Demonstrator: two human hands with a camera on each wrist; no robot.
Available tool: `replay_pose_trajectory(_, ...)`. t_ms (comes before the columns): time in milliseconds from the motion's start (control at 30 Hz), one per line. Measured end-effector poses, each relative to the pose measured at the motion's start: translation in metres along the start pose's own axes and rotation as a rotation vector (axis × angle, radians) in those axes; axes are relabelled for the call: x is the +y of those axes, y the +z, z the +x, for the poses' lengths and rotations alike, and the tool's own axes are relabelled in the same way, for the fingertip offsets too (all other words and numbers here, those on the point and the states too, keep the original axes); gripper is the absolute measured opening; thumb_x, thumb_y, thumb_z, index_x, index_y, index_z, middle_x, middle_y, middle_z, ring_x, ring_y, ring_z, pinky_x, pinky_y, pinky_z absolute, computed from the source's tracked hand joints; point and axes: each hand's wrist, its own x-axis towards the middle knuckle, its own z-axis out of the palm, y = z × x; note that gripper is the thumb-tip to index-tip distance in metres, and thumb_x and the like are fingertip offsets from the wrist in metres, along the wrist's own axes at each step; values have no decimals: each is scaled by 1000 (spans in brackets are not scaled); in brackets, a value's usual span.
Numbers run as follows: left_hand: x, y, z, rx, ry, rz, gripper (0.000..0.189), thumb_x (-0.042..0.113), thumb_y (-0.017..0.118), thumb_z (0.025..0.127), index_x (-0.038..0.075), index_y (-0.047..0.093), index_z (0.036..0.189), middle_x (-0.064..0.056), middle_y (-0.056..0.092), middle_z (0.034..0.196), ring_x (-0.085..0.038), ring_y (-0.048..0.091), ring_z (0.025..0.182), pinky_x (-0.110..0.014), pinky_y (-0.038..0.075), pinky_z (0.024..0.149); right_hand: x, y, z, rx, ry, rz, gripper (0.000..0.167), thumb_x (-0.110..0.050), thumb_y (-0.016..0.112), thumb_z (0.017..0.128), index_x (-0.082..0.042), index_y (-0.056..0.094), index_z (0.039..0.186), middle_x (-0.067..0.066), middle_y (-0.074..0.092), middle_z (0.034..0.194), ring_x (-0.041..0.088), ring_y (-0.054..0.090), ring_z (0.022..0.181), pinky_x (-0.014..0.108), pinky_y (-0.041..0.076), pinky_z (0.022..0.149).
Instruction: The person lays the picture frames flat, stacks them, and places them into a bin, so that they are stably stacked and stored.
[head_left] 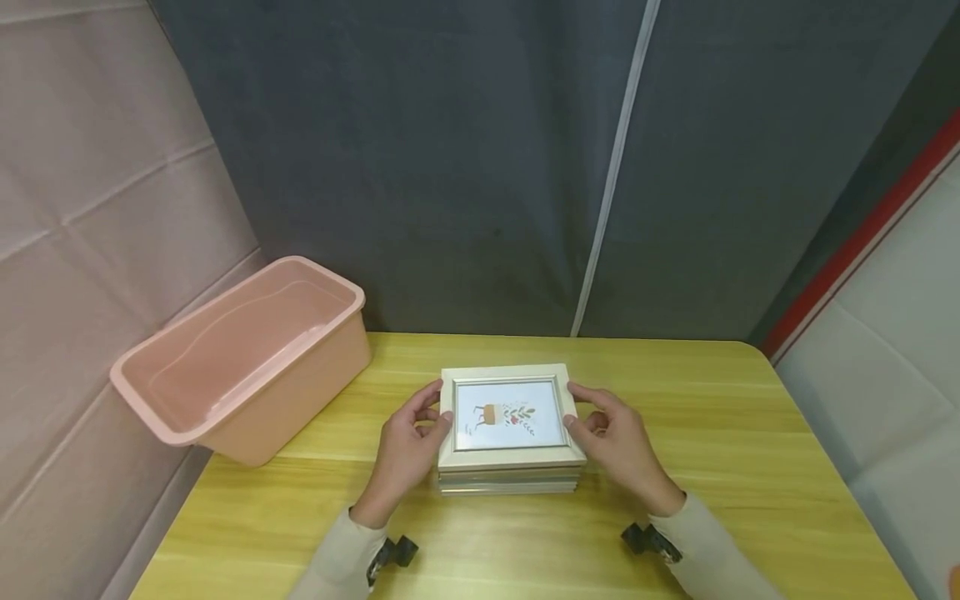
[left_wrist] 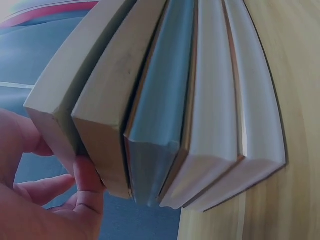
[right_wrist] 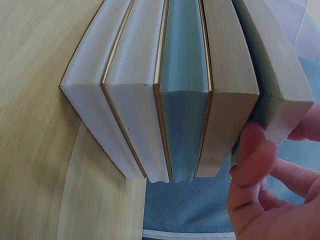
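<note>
Several picture frames lie flat in a stack near the middle of the table. On top is a cream picture frame (head_left: 447, 457) with a silver inner edge and a print of a pot and plants. My left hand (head_left: 408, 444) pinches its left side, and my right hand (head_left: 616, 438) pinches its right side. Both wrist views show a narrow dark gap under this frame. Beneath it come a tan frame (left_wrist: 111, 95), a blue frame (right_wrist: 185, 65) and white frames (right_wrist: 131, 65), seen edge-on.
A pink plastic tub (head_left: 300, 375) stands at the back left of the wooden table (head_left: 697, 417), against a pale cloth wall (head_left: 90, 167). A dark grey curtain (head_left: 420, 167) hangs behind the table. A white panel (head_left: 885, 358) with a red strip borders the right.
</note>
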Motion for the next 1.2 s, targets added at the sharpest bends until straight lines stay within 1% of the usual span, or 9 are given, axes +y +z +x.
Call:
replay_pose_trajectory(133,-1,-1,-1,-4,5,13,50,17,73,99,21,62,148,-5,69,138,-19,64,104,-22,58,81,1,2,-2,15,-20,-24,49,-9,77,95,-6,65,143,8,66,99,9,60,69,25,49,52)
replay_pose_trajectory(333,-5,0,0,-10,16,29,51,17,76,98,23,64,146,-3,69,138,-19,65,101,-22,59,78,7,4,-3,20,-31,-48,46,-8,76,96,-4,66,141,9,68,105,8,61,73,24,49,54)
replay_pose_trajectory(500,-4,1,1,-19,36,51,52,18,79,96,22,64,146,-3,67,137,-18,65,98,-23,59,77,6,3,-4,28,-41,-44,43,-10,74,98,-4,67,140,9,67,104,8,61,75,23,48,54)
replay_pose_trajectory(667,-3,2,-1,-14,13,67,52,18,82,93,19,66,143,-2,69,132,-18,65,96,-24,59,75,9,3,-4,24,-18,-61,43,-10,73,98,-6,67,140,9,67,100,10,60,76,24,48,54)
replay_pose_trajectory(867,-3,-1,1,-18,4,66,50,18,79,95,20,65,143,-3,68,134,-19,64,103,-25,58,81,8,3,-5,8,3,-24,43,-11,74,98,-9,67,140,10,67,96,10,60,73,25,47,50)
replay_pose_trajectory(967,-3,-3,1,-24,-14,56,50,19,79,95,20,65,143,-3,67,136,-20,64,106,-26,58,83,9,4,-5,-8,19,0,42,-15,74,100,-12,66,141,12,68,97,11,61,73,25,47,49)
replay_pose_trajectory(1067,-3,-4,1,-24,-28,48,50,19,79,95,20,65,143,-3,67,136,-20,64,107,-26,58,84,11,5,-5,-31,36,23,43,-18,73,101,-15,65,143,13,69,107,14,64,80,26,50,52)
replay_pose_trajectory(1133,-3,-5,2,-25,-33,48,49,19,79,95,21,65,142,-2,67,136,-20,64,108,-26,58,85,12,5,-5,-51,44,37,45,-18,74,100,-17,64,145,13,69,119,19,66,89,26,54,58)
replay_pose_trajectory(1200,-3,-6,3,-24,-30,55,48,19,79,95,21,65,142,-2,68,136,-20,64,108,-26,58,85,14,7,-4,-77,48,43,48,-19,74,100,-19,62,147,13,66,132,24,66,100,28,57,67)
